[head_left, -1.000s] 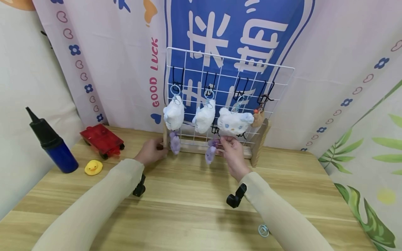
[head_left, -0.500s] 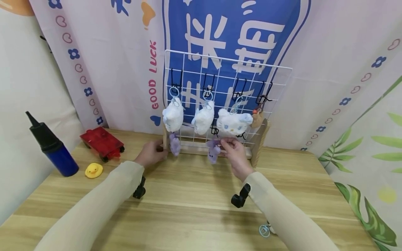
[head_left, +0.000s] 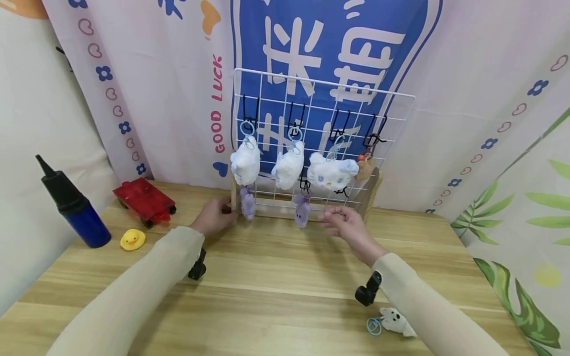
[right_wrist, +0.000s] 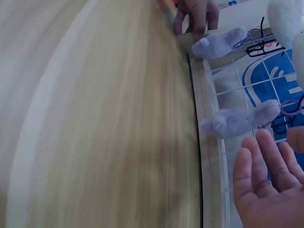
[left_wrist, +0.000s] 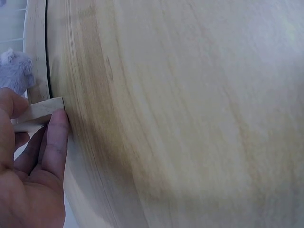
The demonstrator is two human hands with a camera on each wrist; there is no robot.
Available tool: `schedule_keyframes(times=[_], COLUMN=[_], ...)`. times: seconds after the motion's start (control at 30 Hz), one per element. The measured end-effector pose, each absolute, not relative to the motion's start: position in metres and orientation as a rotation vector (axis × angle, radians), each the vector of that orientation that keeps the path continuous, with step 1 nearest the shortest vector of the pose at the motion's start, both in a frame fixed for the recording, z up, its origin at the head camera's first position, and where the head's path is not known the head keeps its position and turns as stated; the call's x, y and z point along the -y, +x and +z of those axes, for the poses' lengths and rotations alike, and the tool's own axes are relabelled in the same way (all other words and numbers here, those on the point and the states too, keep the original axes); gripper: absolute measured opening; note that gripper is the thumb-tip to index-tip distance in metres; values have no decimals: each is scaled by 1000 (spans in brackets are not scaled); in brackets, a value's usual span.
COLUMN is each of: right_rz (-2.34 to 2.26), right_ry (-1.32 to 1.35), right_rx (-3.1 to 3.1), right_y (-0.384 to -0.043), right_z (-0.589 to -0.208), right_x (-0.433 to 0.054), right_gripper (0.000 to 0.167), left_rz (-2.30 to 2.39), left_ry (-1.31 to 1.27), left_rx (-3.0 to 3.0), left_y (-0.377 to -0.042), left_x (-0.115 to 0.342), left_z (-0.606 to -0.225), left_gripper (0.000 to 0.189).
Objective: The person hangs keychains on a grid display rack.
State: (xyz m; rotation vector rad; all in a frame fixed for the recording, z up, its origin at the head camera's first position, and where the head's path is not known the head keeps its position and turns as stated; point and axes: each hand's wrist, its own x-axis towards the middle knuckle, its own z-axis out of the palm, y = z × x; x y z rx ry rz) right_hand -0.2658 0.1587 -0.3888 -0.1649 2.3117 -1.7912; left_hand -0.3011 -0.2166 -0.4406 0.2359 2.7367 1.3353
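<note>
A white wire grid rack (head_left: 327, 91) stands upright in a wooden base. My left hand (head_left: 215, 216) pinches the left end of the wooden base (left_wrist: 42, 108) between thumb and fingers. On a lower hook hangs a purple plush keychain (head_left: 302, 210), and my right hand (head_left: 349, 227) is just right of it, apart, fingers relaxed and holding nothing. Another purple plush keychain (head_left: 248, 202) hangs lower left. Above are a white plush keychain (head_left: 246, 160), a second white plush (head_left: 289, 165), a white cat-face plush (head_left: 331, 172) and a brown keychain (head_left: 366, 168).
A white plush keychain with a blue ring (head_left: 394, 320) lies by my right forearm, partly hidden by the sleeve. At left are a red toy cart (head_left: 144, 198), a yellow duck (head_left: 132, 240) and a blue hand pump (head_left: 84, 220). A printed curtain hangs behind the rack.
My right hand has let go of the purple plush keychain and drawn back to the right. That keychain now hangs by itself. The left hand stays on the base.
</note>
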Motion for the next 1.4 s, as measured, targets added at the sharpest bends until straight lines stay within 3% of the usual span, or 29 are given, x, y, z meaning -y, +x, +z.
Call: schedule_keyframes(times=[0.67,1.0,1.4], right_rz=[-744,-513,-459], right_ry=[-1031,-967,-1075], right_rx=[-2456,-2445,-2550], right_y=[-182,-158,-150], right_z=[-395,-401,-414], right_x=[-246,-265,-272], right_gripper=[22,38,29], left_rz=[1317,1329,1299], left_ry=[267,255,244], left_rx=[-2768,-2763,-2772], left_y=[-304,-301,-305], left_x=[213,218,217], left_z=[-444,-440,-441], left_gripper=[53,53,52])
